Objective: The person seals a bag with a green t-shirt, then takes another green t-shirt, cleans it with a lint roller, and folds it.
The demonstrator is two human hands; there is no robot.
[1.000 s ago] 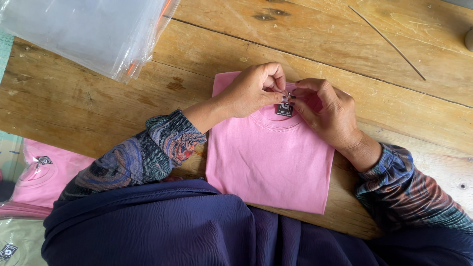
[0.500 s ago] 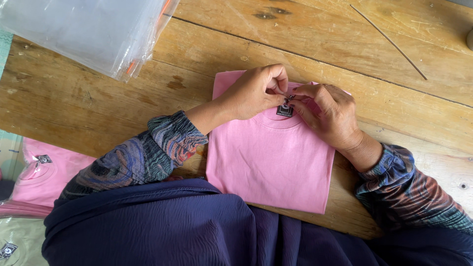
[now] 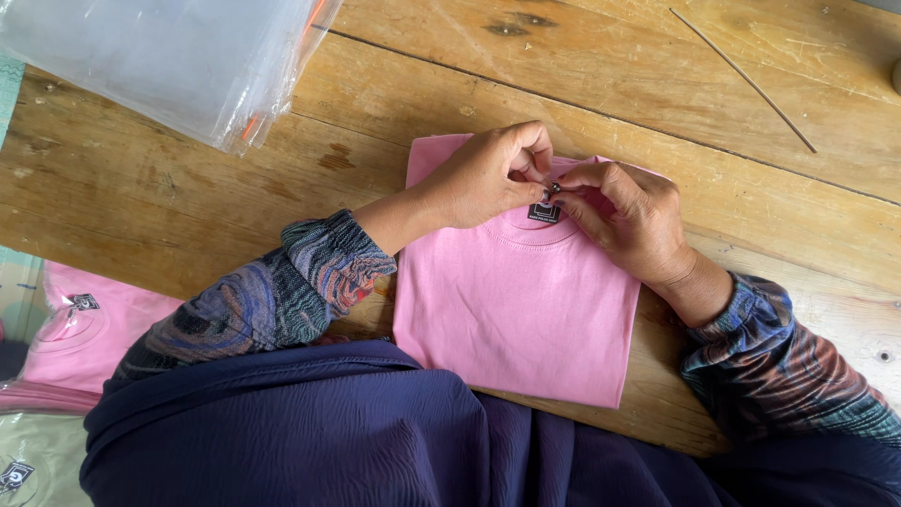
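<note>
A folded pink shirt (image 3: 511, 310) lies on the wooden table in front of me, its collar pointing away. A small dark tag (image 3: 543, 213) sits at the neckline. My left hand (image 3: 488, 174) and my right hand (image 3: 624, 216) meet over the collar, fingertips pinched together on a tiny dark piece just above the tag. What exactly the fingers pinch is too small to tell. Patterned sleeves cover both forearms.
A stack of clear plastic bags (image 3: 160, 61) lies at the far left. More folded shirts, pink (image 3: 80, 333) and a pale one (image 3: 33, 465), sit at the left edge. A thin stick (image 3: 741, 80) rests on the wooden table (image 3: 657, 84) at the far right.
Both hands stay at the collar; the fingertips have drawn closer together above the tag. The shirt has not moved.
</note>
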